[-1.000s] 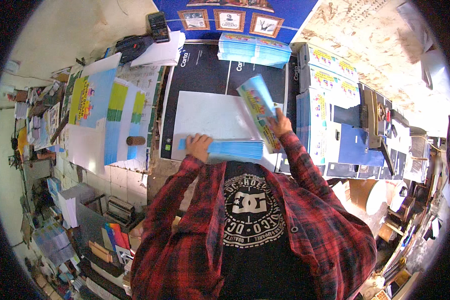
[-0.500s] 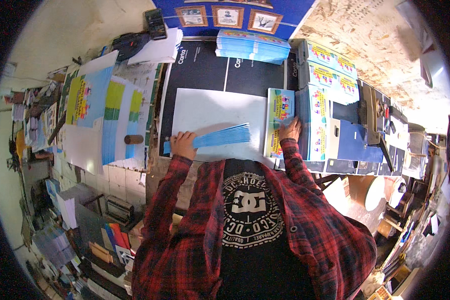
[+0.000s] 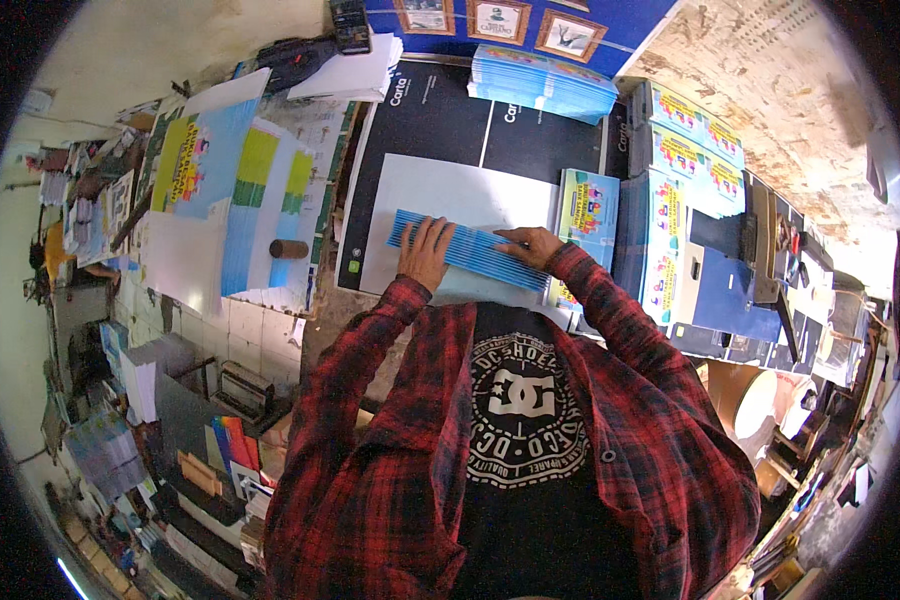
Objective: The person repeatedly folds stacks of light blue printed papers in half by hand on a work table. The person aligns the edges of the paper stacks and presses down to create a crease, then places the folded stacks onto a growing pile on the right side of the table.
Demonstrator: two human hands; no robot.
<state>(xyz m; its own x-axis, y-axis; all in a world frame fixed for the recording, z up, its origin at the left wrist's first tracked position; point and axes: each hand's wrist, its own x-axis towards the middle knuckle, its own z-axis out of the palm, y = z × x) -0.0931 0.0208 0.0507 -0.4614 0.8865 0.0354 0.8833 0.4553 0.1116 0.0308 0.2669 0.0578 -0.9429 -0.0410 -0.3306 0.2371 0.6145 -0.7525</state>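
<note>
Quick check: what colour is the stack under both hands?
The stack is blue with lighter stripes, best seen in the head view.

The only view comes from the left of two fisheye cameras on the person's head, looking steeply down and forward past the black shirt [image 3: 530,530]. The left hand [image 3: 426,254] and right hand [image 3: 533,248] sit mid-picture, fairly near — the black work surface [image 3: 435,125] stretches beyond them toward a blue panel [image 3: 630,15], edges bowing rimward.
</note>
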